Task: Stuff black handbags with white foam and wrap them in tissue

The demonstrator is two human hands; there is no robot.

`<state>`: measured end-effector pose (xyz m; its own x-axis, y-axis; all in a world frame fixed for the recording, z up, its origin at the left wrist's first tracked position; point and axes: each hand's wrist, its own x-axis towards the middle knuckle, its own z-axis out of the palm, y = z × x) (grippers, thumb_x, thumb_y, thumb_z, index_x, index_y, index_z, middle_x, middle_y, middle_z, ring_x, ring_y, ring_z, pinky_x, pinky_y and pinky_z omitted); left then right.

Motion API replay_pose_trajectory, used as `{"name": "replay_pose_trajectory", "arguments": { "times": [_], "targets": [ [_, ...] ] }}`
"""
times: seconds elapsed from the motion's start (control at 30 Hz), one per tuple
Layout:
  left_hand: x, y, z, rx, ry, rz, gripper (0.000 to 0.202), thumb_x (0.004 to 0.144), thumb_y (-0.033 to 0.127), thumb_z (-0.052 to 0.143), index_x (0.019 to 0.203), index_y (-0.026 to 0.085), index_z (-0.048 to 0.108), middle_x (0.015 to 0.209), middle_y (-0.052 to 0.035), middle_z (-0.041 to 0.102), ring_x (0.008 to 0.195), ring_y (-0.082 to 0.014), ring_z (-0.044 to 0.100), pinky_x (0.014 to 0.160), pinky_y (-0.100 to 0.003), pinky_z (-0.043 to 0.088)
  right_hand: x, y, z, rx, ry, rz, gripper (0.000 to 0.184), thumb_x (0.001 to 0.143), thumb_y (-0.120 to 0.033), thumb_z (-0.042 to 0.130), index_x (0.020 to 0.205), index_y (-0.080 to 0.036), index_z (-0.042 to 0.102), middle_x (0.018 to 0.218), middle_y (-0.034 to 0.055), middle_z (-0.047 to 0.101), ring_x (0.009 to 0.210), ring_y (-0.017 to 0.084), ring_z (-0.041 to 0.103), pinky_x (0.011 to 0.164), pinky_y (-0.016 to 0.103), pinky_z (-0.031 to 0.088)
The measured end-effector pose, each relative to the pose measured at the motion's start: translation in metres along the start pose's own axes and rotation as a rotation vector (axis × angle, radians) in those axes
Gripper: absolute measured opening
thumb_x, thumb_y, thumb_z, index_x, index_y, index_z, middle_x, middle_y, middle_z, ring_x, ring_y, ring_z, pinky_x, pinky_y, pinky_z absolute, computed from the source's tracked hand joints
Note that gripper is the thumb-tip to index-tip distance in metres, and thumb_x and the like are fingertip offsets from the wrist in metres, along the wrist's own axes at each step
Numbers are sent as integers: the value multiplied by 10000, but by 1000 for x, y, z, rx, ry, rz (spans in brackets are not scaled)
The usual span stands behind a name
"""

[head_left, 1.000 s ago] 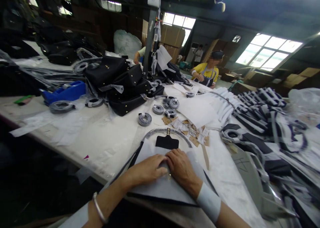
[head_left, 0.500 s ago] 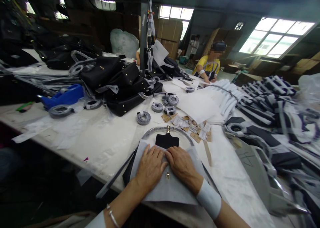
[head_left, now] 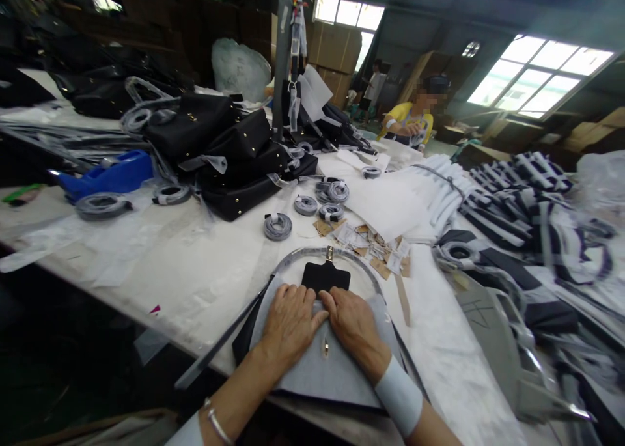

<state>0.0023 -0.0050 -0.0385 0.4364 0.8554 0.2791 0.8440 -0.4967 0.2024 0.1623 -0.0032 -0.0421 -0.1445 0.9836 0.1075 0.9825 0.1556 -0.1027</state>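
Note:
A black handbag [head_left: 243, 339] lies at the table's front edge, mostly covered by a grey-white sheet of paper [head_left: 336, 386]. My left hand [head_left: 291, 317] rests on the sheet, palm down with fingers stretched toward the bag's top. Beside it, my right hand [head_left: 352, 321] presses on the sheet too, fingers out and thumb close to the left one. Just beyond my fingertips is the bag's black flap tab [head_left: 325, 277] with a gold clasp [head_left: 330, 254]. A small gold turn-lock [head_left: 326, 348] pokes through the sheet between my wrists. The wrapped handle [head_left: 293, 258] arches behind the tab.
Black bags [head_left: 239, 195] are piled at the back left near a blue tape dispenser [head_left: 110, 174]. Coiled straps [head_left: 278, 226] and paper tags [head_left: 374, 244] lie ahead. A grey machine-like object [head_left: 493, 332] stands at right. A person in yellow [head_left: 407, 122] is across the table.
My hands stay on the sheet and have shifted slightly. The sheet sits closer to the bag, whose black lower edge now shows. The person across has raised an arm.

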Motion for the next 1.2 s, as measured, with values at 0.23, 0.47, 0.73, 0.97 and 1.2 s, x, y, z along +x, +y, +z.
{"name": "replay_pose_trajectory", "arguments": {
  "times": [0.23,0.47,0.73,0.97,1.2],
  "targets": [
    [-4,1,-1,-16,32,-15,291,908,452,613,978,170,614,904,-52,627,950,-258,574,1068,-506,331,0,-2,-6,21,-79,38,431,1040,-456,399,740,-225,606,710,33,693,639,203,649,535,304,278],
    [0,1,1,-2,-19,-4,327,917,480,577,967,160,621,907,-81,636,943,-297,577,953,-504,406,-5,11,5,368,276,129,330,1013,-457,417,1090,-185,587,987,99,692,915,246,653,800,359,481],
    [-3,-1,1,-79,37,-13,225,911,387,592,900,163,597,866,-78,634,935,-282,586,1035,-524,382,5,24,11,785,347,234,591,872,-438,620,1383,-189,456,1280,134,587,1156,288,564,971,466,466],
    [-5,-14,15,-330,248,-166,180,870,56,397,922,194,500,899,-69,583,904,-231,588,916,-437,501,-14,19,-25,882,343,-129,245,909,-374,632,1112,-245,680,885,25,607,844,194,588,807,347,490],
    [-2,-25,13,-475,342,-230,360,745,-35,330,990,209,431,965,-51,547,975,-190,581,919,-381,510,-36,18,-58,880,-67,-425,257,1009,-388,498,1031,-245,711,1153,84,663,1121,217,599,998,394,474]
  ]
}}
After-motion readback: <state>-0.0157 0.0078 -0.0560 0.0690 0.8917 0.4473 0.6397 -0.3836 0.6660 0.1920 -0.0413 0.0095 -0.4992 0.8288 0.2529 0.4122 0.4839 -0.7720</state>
